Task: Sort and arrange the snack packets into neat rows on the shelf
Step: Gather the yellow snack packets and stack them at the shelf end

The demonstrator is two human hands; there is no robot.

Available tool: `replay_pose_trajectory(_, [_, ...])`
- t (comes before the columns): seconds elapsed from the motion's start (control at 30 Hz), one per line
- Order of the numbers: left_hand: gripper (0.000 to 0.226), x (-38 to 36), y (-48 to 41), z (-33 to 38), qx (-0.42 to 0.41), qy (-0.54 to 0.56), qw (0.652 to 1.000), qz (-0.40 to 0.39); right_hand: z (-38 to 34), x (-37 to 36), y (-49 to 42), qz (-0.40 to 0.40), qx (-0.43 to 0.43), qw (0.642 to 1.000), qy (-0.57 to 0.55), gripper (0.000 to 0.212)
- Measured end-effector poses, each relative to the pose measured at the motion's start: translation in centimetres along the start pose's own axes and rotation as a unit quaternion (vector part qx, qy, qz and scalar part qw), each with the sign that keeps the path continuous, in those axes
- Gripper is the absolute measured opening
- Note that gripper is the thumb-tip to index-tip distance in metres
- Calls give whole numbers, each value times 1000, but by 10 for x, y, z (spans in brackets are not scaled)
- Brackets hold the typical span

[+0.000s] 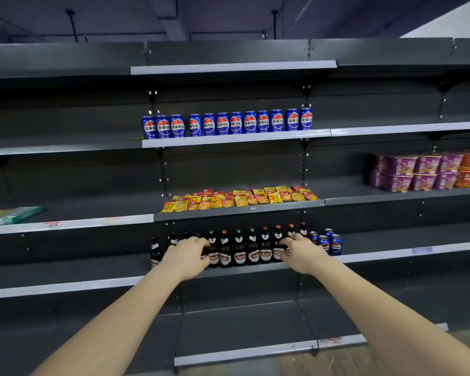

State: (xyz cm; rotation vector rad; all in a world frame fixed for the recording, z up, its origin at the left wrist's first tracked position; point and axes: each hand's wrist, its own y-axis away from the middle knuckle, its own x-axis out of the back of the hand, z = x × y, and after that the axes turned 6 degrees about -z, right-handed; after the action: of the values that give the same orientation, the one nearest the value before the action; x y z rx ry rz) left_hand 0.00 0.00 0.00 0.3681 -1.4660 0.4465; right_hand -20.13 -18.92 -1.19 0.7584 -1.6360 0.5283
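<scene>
Left hand [186, 255], right hand [304, 253] each curled on bottle row [239, 249]; snack packets [239, 199] on shelf [239, 209] above.

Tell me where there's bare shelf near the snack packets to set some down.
Bare shelf lies left of the snack packets, up to the green box, and right of them up to the purple tubs. The packets' own bay is crowded, and so is the bottle row below, where both hands are.

Snack packets [239, 198] print illegible; left hand [186, 256] hides bottles [239, 249].
</scene>
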Motion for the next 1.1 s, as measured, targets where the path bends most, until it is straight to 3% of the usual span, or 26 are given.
replay_pose_trajectory(0.27, [44, -18, -44, -18, -5, -9, 1000, -26, 2, -10, -52, -11, -5, 1000, 3, 48])
replay_pose_trajectory(0.83, [43, -31, -230, -15, 36, 26, 999, -24, 40, 6, -245, -13, 48, 998, 29, 47])
replay_pose_trajectory(1.1, [44, -48, -293, -36, 30, 26, 999, -36, 32, -4, -327, -18, 70, 995, -72, 48])
